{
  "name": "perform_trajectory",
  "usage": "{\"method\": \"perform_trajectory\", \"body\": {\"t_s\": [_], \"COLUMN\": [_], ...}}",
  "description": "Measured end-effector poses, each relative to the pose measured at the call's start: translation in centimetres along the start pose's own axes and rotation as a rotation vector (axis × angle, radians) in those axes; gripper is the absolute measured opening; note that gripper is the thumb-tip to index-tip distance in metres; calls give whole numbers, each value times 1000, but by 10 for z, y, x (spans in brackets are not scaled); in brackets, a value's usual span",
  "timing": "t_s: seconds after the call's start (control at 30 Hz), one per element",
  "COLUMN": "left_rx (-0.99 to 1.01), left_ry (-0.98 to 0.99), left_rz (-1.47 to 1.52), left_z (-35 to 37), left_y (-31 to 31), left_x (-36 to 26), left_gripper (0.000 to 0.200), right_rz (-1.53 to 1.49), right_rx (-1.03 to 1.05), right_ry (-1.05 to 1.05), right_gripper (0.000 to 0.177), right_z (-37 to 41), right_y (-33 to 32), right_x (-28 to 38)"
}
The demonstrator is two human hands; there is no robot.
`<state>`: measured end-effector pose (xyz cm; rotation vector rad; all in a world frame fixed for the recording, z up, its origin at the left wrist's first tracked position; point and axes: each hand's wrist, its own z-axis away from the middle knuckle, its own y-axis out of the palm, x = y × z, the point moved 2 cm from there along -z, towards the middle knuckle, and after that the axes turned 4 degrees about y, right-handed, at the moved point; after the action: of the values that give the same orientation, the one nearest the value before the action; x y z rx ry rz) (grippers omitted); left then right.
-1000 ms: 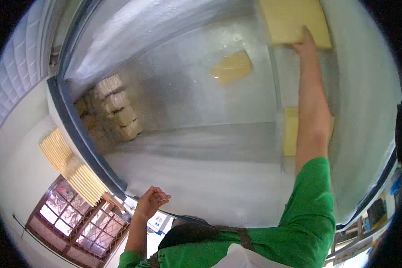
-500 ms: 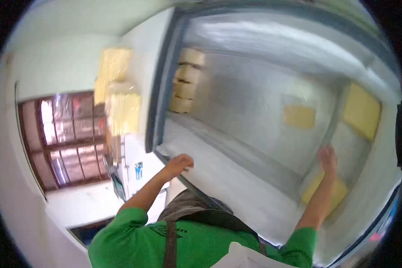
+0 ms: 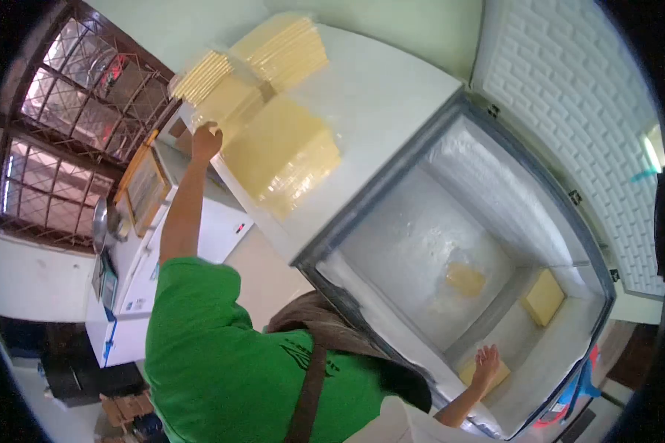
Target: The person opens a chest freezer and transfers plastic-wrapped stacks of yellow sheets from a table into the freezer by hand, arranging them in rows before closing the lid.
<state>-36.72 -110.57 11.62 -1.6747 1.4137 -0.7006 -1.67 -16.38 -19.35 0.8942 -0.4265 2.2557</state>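
My left hand point(image 3: 208, 140) reaches out to the plastic-wrapped yellow packs point(image 3: 277, 148) piled on a white top. Its fingers are curled against the near edge of a pack; how firmly they grip is hard to see. Down inside the open chest freezer point(image 3: 391, 221), my right hand point(image 3: 486, 362) has its fingers spread and holds nothing. It is over a yellow block point(image 3: 495, 378) that it partly hides; contact cannot be made out. A second yellow block point(image 3: 543, 297) rests on the raised step at the freezer's right end. A flat yellowish patch point(image 3: 465, 280) shows on the freezer floor.
More ridged yellow packs point(image 3: 284, 52) stand at the back of the white top point(image 3: 391, 88). The freezer's raised lid point(image 3: 569, 111) is at the right. To the left are a white appliance point(image 3: 166, 258), a metal pan point(image 3: 102, 221) and a barred window point(image 3: 74, 96).
My left hand has gone from the freezer's front rim to the yellow packs on the white top. My right hand remains near the same block. The view has turned left.
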Motion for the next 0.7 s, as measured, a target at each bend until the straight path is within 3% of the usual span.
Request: {"method": "perform_trajectory", "body": {"t_s": [0.1, 0.13, 0.2, 0.27, 0.33, 0.43, 0.47, 0.5, 0.53, 0.57, 0.63, 0.67, 0.7], "left_rx": [384, 384, 357, 454, 481, 425, 436, 411, 386, 397, 191, 193, 169], "left_ry": [99, 111, 114, 141, 107, 170, 206, 225, 247, 292, 441, 366, 538], "left_rz": [-211, -186, -142, -173, -264, -305, -307, -309, -314, -321, -163, -99, -61], "left_z": [-36, -48, -59, -74, -79, -84, -87, -94, -103, -115, -140, -152, -161], "left_y": [89, 100, 118, 90, 73, 81, 98, 123, 134, 131, 120, 71, 17], "left_x": [107, 116, 117, 84, 62, 65, 74, 93, 112, 129, 139, 115, 95], "left_gripper": [54, 54, 62, 63, 58, 51, 51, 46, 41, 41, 34, 33, 34], "right_rz": [-99, -105, 59, 115, 252, 366, 518, 423, 538, 703, 724, 704, 711], "right_rx": [98, 77, 102, 116, 255, 189, 259, 277, 286, 322, 438, 525, 585], "right_ry": [-14, -29, 1, -26, -253, -258, -284, -375, -380, -519, -680, -655, -643], "right_gripper": [45, 45, 40, 39, 41, 40, 40, 40, 37, 37, 40, 40, 39], "right_z": [99, 130, 189, 225, 228, 249, 235, 253, 259, 260, 308, 323, 341], "right_y": [52, 78, 136, 177, 204, 284, 299, 336, 365, 391, 456, 482, 509], "right_x": [-23, -25, -19, -14, -13, 26, 32, 41, 53, 57, 78, 83, 91]}}
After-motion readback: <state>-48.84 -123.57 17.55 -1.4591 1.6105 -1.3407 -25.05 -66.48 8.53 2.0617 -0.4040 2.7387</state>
